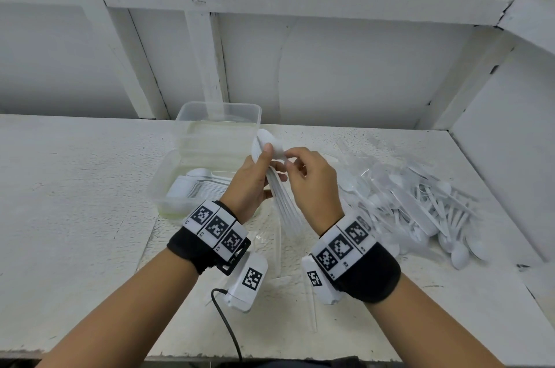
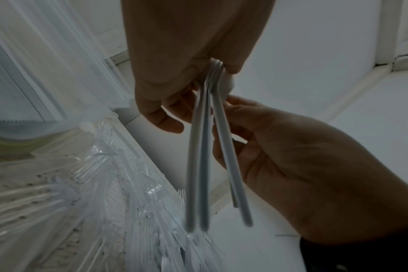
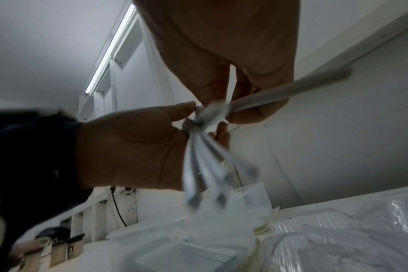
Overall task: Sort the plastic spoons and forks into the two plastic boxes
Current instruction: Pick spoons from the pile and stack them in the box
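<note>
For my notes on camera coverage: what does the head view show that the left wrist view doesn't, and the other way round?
Only the head view shows the two clear plastic boxes in full, the near one holding stacked white cutlery, and the whole loose pile of white cutlery on the right of the table. Only the left wrist view shows, from below, the handle ends hanging free. Both show the left hand gripping a bunch of white spoons by their bowls while the right hand pinches at them.
</note>
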Tool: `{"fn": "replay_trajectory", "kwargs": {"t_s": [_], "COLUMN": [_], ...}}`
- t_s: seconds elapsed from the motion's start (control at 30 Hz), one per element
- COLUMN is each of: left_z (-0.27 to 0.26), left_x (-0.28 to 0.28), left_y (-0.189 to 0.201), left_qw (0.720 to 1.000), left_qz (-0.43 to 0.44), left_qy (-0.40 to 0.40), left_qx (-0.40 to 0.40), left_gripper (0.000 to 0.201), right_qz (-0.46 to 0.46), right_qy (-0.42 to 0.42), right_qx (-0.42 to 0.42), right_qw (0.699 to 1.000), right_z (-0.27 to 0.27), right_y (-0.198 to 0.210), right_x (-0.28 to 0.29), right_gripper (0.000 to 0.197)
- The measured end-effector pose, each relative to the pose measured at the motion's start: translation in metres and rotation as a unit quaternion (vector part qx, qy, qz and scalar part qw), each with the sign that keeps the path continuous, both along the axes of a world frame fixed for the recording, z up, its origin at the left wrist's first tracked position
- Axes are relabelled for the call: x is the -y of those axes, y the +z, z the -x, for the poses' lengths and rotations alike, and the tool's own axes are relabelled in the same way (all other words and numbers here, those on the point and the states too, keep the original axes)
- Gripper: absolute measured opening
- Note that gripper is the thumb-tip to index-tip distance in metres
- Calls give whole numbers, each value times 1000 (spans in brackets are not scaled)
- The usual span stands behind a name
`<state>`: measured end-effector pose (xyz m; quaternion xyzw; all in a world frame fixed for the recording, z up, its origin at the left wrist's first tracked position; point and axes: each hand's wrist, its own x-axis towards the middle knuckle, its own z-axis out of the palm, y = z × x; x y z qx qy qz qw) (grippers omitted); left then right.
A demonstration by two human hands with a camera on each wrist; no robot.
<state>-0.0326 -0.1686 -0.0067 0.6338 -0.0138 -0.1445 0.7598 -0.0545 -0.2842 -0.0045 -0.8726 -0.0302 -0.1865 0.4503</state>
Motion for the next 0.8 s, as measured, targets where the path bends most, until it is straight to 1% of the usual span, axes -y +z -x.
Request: {"fn": "replay_trajectory", "kwargs": {"t_s": [0.1,0.23,0.27,0.3,0.33,0.37,0.43,0.53,0.6,0.7,0.8], "left_z": [-1,-1,-2,-2,-3,-3,-3,-4,-3,-1,-1], "left_x": [0,-3,-3,-4,-4,-4,-5,-5,-6,-9,-9], "left_y": [0,2,3,3,4,4,4,6,7,9,9], "left_qw": [1000,1000,1000,999,999,999,998,997,997,996,995], "left_qz": [1,2,-3,-8,-5,6,23,44,45,39,54], "left_qy": [-1,20,30,39,42,42,44,47,38,13,4], "left_qx": [2,-1,-4,-7,-9,-13,-32,-51,-59,-74,-86], "left_gripper": [48,39,41,50,58,59,58,53,59,67,72], "right_qz": [11,35,37,30,17,3,-7,5,-7,-53,-79], "right_qy": [16,44,55,66,77,87,111,148,166,177,171], "right_qx": [35,42,43,41,34,19,-23,-75,-96,-135,-153], "right_qw": [999,998,997,997,996,996,994,986,981,974,970], "right_z": [4,7,7,8,9,9,10,10,10,11,11], "right_y": [-3,-5,-6,-7,-7,-7,-6,-5,-4,0,0], "right_x": [-7,-13,-14,-15,-15,-15,-13,-11,-9,-4,-4], "right_gripper": [21,30,33,35,35,34,35,40,42,40,41]}}
